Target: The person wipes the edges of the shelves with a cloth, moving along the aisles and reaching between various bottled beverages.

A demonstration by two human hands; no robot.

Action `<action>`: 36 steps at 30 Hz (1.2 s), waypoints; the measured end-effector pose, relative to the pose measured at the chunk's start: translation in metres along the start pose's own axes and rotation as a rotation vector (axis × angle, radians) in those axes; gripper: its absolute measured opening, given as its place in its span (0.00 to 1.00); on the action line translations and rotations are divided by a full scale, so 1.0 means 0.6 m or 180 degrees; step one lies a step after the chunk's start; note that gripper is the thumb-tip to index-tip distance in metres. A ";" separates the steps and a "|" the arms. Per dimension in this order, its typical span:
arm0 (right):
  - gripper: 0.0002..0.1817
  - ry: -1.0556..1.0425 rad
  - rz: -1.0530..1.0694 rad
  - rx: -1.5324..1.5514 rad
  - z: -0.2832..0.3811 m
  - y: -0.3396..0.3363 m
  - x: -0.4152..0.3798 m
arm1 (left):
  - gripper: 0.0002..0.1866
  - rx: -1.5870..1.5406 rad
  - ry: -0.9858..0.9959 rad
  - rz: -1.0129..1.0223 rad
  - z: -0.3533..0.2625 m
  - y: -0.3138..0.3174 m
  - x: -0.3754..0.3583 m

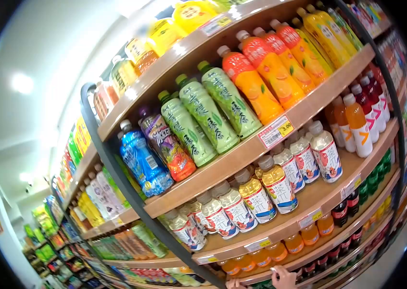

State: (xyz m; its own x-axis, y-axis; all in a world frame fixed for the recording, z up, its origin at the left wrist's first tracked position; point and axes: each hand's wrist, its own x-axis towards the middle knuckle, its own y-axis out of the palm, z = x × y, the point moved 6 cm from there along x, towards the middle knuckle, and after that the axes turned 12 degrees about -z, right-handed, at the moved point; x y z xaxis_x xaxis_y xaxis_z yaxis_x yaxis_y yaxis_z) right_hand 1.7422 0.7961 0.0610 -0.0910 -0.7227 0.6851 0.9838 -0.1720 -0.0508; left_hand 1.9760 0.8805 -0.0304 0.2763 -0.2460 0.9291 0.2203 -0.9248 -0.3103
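At the bottom edge of the head view, my right hand [285,278] is by the front edge of a low shelf, its fingers bent together. A small whitish spot shows at its fingertips, too small to name. To its left, only a little of my left hand [235,284] enters the frame, close to the same shelf edge. Its fingers are mostly cut off. Just above both hands stand orange soda bottles [262,257] in a row. Higher up are clear tea bottles with white labels [223,212].
Green tea bottles [208,115], orange drink bottles [254,89] and a blue bottle [146,161] fill the shelf above. A dark metal upright [136,192] runs down the rack's left side. Price tags [276,132] line the shelf edges. More stocked racks [44,241] recede at left.
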 end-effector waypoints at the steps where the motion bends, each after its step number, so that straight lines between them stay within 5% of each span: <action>1: 0.10 0.0048 0.0049 -0.0053 0.001 -0.003 0.002 | 0.29 0.0144 -0.0101 0.0225 -0.004 -0.003 0.005; 3: 0.10 0.0022 0.0047 -0.0078 -0.005 -0.002 0.001 | 0.32 0.0293 0.0000 0.0076 0.004 0.007 -0.014; 5: 0.10 0.0005 0.0199 -0.0190 -0.014 0.004 -0.002 | 0.34 0.1418 0.1343 -0.0463 -0.002 0.015 -0.019; 6: 0.10 -0.0020 0.0188 -0.0159 -0.020 0.007 -0.003 | 0.36 0.1503 0.1294 -0.0413 0.008 0.021 -0.026; 9: 0.11 -0.0023 0.0268 -0.0176 -0.019 0.003 0.001 | 0.37 0.0603 -0.0292 0.0333 -0.015 0.007 -0.006; 13: 0.09 -0.0370 0.0134 -0.0271 -0.012 -0.003 0.015 | 0.36 0.0482 -0.0111 0.0256 -0.017 0.003 0.001; 14: 0.09 0.0150 0.0531 -0.0060 -0.026 0.002 0.015 | 0.35 0.1133 0.1020 -0.0373 -0.011 0.015 -0.011; 17: 0.08 -0.0179 0.0107 -0.0145 -0.024 -0.015 0.024 | 0.36 0.0398 -0.0343 0.0412 0.008 0.021 -0.011; 20: 0.08 -0.0104 0.0135 -0.0217 -0.031 -0.009 0.022 | 0.37 0.1359 0.1025 -0.0076 0.016 0.030 -0.027; 23: 0.08 -0.0051 0.0059 -0.0237 -0.021 -0.017 0.024 | 0.37 0.1135 0.0870 -0.0202 0.040 0.050 -0.044; 29: 0.06 -0.0066 -0.0580 -0.0169 -0.014 0.002 0.002 | 0.35 0.0000 -0.0882 0.0769 0.072 0.085 -0.072; 31: 0.05 -0.0055 -0.0713 -0.0254 -0.011 0.012 0.001 | 0.33 -0.0302 0.0087 0.0008 0.025 0.042 -0.029; 33: 0.06 -0.0012 -0.0608 -0.0478 -0.005 0.018 -0.004 | 0.31 -0.0585 -0.0013 -0.0097 0.041 0.063 -0.057; 34: 0.05 -0.0093 -0.0762 -0.0505 -0.023 0.027 -0.014 | 0.29 -0.2150 -0.0904 -0.0158 0.056 0.082 -0.076; 35: 0.04 -0.0276 -0.0745 -0.0678 -0.016 0.029 -0.014 | 0.27 -0.2545 -0.0932 -0.0287 0.049 0.075 -0.075; 36: 0.08 -0.0364 -0.0820 -0.0621 0.015 0.018 -0.015 | 0.26 -0.0909 0.0304 -0.0090 0.007 0.019 -0.013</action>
State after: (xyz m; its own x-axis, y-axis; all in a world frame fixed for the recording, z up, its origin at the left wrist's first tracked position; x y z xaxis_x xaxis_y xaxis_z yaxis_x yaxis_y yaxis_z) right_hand 1.7549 0.8067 0.0606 -0.3039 -0.5611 0.7700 0.8817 -0.4719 0.0041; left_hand 1.9800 0.8732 -0.0416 0.1814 -0.2326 0.9555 -0.0491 -0.9726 -0.2274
